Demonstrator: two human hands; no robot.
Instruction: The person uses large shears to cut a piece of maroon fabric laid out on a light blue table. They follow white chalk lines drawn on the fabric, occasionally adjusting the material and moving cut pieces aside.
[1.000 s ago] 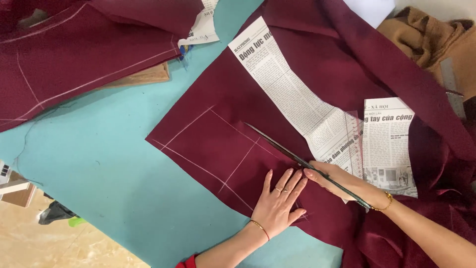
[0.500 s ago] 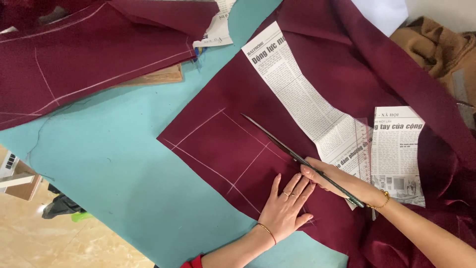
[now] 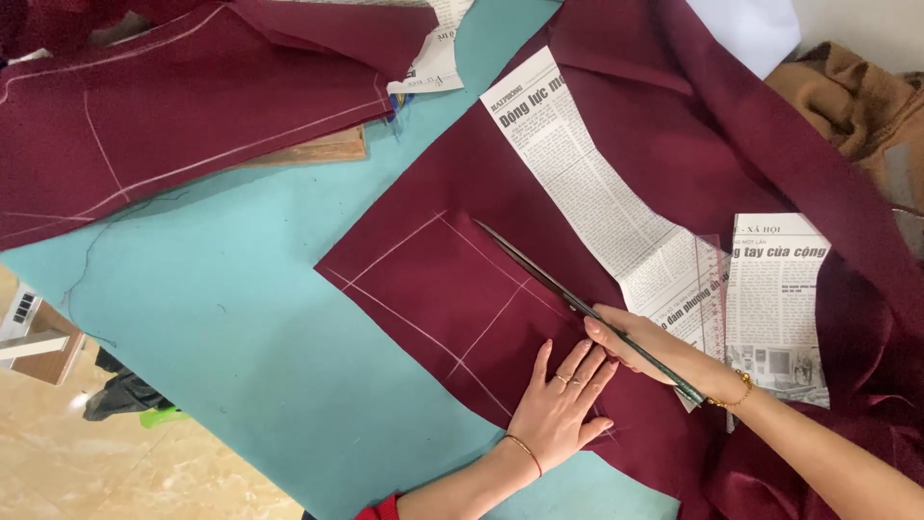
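A maroon cloth (image 3: 433,289) marked with white chalk lines lies flat on the teal table (image 3: 221,318). My left hand (image 3: 563,400) presses flat on the cloth, fingers spread, with rings and a bracelet on it. My right hand (image 3: 645,347) grips long dark scissors (image 3: 539,270). Their blades lie along a chalk line and point up-left, the tip near the chalk corner. Whether the blades are parted I cannot tell.
A long newspaper pattern strip (image 3: 587,183) and a second newspaper piece (image 3: 775,289) lie on the cloth, with a clear ruler (image 3: 710,289) between them. More chalked maroon cloth (image 3: 173,106) covers a wooden board (image 3: 318,149) at the upper left. Brown fabric (image 3: 847,87) sits at the far right. The table edge drops to the floor (image 3: 144,472) at the lower left.
The view has drifted, so cloth and papers sit further right and lower in the picture. Both hands and the scissors keep nearly the same place on the cloth.
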